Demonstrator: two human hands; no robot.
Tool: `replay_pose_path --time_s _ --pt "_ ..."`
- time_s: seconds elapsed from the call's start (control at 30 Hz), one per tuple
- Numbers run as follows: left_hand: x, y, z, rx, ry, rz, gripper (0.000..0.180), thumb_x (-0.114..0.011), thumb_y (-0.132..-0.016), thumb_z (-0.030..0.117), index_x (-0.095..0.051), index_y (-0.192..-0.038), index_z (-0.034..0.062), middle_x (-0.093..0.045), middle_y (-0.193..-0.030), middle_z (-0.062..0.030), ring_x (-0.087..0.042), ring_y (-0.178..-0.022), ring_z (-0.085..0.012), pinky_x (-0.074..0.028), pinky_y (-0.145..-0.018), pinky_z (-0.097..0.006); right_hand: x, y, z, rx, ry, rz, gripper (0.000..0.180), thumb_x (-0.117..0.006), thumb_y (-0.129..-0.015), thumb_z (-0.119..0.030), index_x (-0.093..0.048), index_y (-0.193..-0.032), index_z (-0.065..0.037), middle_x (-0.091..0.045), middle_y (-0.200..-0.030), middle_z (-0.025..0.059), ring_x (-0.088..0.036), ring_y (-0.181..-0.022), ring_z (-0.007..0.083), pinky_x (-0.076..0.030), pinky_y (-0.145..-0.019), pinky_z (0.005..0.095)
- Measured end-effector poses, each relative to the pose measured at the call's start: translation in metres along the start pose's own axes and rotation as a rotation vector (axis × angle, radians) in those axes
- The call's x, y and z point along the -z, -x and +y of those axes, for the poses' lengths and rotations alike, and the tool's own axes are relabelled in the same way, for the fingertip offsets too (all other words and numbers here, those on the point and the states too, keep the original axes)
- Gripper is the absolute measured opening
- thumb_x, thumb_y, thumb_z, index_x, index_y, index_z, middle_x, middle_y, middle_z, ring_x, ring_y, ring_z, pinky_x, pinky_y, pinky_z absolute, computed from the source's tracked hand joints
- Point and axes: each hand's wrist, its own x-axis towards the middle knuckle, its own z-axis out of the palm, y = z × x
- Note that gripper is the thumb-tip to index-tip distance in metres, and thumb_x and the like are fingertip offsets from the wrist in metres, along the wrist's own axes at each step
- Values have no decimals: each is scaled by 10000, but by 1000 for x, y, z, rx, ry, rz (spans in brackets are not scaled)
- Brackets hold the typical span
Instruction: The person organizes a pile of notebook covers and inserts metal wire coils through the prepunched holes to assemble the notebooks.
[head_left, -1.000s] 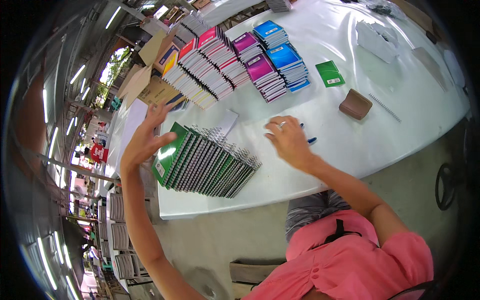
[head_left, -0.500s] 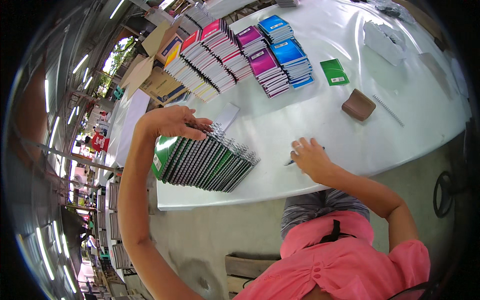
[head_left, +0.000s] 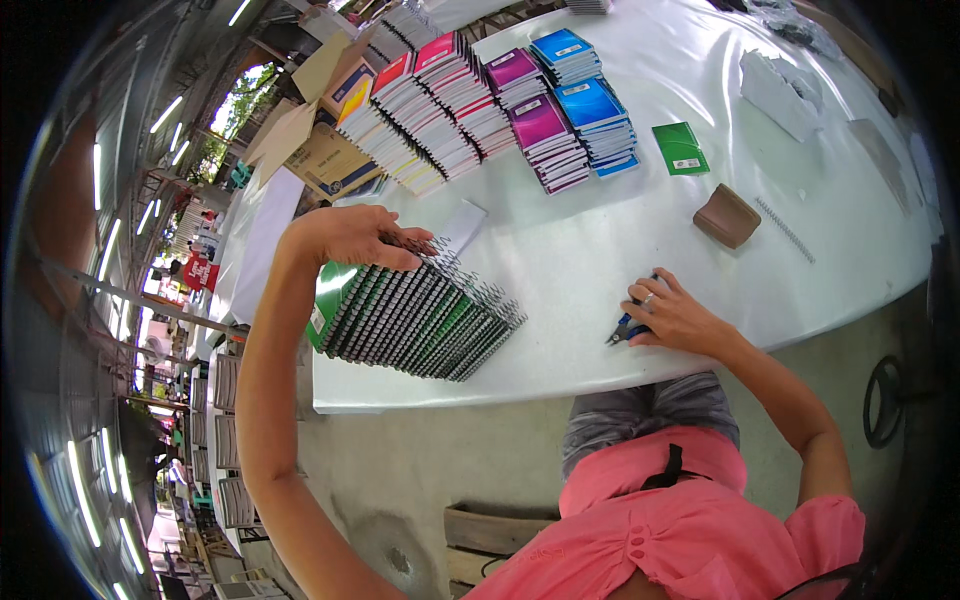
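A leaning row of green spiral notebooks (head_left: 420, 315) stands near the table's left front edge, its black wire coils facing up and toward me. My left hand (head_left: 365, 240) bends over the far top end, thumb and fingers around the coil end of a notebook there. To the right, my right hand (head_left: 668, 312) is closed around blue-handled pliers (head_left: 622, 331) low over the tabletop. The dark jaws point left and toward me; the fingers cover most of the handles.
Stacks of red notebooks (head_left: 437, 50), purple notebooks (head_left: 540, 120) and blue notebooks (head_left: 592, 105) stand farther back. One green notebook (head_left: 680, 148), a brown pouch-like block (head_left: 727, 216) and a loose wire coil (head_left: 785, 228) lie on the right. Cardboard boxes (head_left: 330, 160) stand at the far left.
My right hand has moved slightly right and now grips the pliers, which lay mostly under its fingers before. My left hand stays at the notebook coils. The whole view has shifted slightly.
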Motion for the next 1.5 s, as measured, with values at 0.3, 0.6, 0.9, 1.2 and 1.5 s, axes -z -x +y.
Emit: replay_pose_path --time_s 0.3,0.6,0.9,1.2,1.5 --pt "9 20 23 -260 103 308 641 -589 -950 400 -397 -1469 76 -451 -1465 -191 -418 -1366 -223 -340 -1099 -339 34 -114 -88 -446 -1763 177 437 -535 -977 -470 -508 -897 -42 -418 -625 3 -428 -530 106 -374 -506 248" --pt "5 9 22 -285 381 189 690 -531 -806 -187 -471 -1420 123 -430 -1498 -47 -496 -1279 -182 -417 -1104 -346 73 -198 -137 -374 -2193 -194 803 -347 -874 -773 -598 -950 -14 -598 -750 71 -591 -623 188 -481 -587 323" --pt "3 2 12 -317 464 214 696 -536 -790 -191 -510 -1397 149 -394 -1524 -48 -449 -1322 -192 -439 -1085 -368 67 -212 -134 -334 -2270 -320 790 -296 -880 -771 -598 -947 -44 -606 -775 72 -593 -669 203 -487 -635 329" --pt "2 -1 6 -333 451 247 654 -544 -799 -188 -515 -1386 101 -367 -1538 -50 -431 -1346 -230 -443 -1082 -390 72 -215 -137 -337 -2253 -292 792 -333 -861 -783 -592 -932 -38 -590 -780 63 -578 -661 192 -486 -623 327" --pt "1 0 12 -297 428 266 662 -555 -793 -175 -489 -1401 78 -369 -1539 -44 -463 -1318 -223 -454 -1068 -393 61 -220 -139 -346 -2383 -354 745 -382 -849 -783 -566 -876 -62 -477 -681 24 -471 -579 169 -390 -544 294"
